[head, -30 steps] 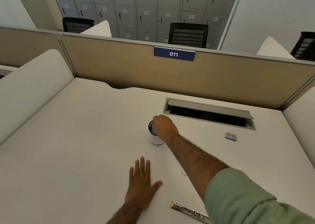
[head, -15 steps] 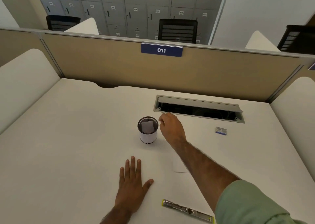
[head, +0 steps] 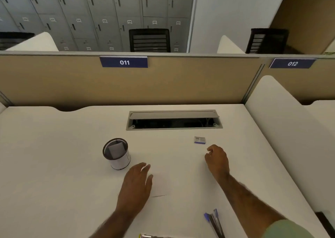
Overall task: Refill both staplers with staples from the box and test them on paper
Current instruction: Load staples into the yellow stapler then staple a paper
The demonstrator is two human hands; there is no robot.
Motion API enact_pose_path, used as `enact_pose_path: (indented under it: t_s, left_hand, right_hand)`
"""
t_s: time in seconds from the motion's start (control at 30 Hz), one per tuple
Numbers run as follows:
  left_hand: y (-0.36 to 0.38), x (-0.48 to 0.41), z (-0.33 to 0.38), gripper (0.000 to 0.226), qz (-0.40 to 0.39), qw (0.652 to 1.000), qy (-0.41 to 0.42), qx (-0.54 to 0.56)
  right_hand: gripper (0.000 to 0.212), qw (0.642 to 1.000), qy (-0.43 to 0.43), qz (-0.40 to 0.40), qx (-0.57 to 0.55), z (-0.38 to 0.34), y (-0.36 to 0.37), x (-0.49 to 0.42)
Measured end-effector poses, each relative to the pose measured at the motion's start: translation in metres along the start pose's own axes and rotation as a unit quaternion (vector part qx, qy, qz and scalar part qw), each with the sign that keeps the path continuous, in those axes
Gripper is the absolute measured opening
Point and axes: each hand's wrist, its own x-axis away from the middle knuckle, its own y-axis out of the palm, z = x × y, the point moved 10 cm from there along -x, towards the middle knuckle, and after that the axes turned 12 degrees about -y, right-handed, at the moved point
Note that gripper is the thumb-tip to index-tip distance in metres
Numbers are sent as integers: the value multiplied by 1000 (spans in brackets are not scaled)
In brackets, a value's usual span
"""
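Observation:
A small staple box (head: 199,140) lies on the white desk (head: 54,165), just in front of the cable slot. My right hand (head: 217,160) hovers a short way below and right of it, fingers loosely curled and holding nothing. My left hand (head: 137,185) rests flat, fingers spread, partly on a white sheet of paper (head: 160,185) at the desk's middle. A metal stapler (head: 150,236) shows only its tip at the bottom edge. The second stapler is out of sight.
A mesh pen cup (head: 116,153) with a grey card inside stands left of my left hand. Several pens (head: 213,219) lie at the lower right. An open cable slot (head: 174,120) runs along the back, below the tan partition (head: 163,85).
My right hand left the pen cup and swung right toward the staple box. My left hand slid up and right onto the paper. The view shifted right, revealing pens.

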Motion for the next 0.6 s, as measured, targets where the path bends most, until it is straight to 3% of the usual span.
enact_pose_path:
  t_s: [0.2,0.4,0.6]
  left_hand:
    - [49,-77,87,36,-129,990,6,47]
    - [93,-111,126,41,-213,972,-44,87]
    - [120,-124,141,42,-245,960,-94,93]
  right_hand:
    - [49,994,-16,-86,69,2,15,-37]
    - [53,985,-39,-119,122,-5,26,-63]
    - [43,985,-47,-110,121,-3,29,-73]
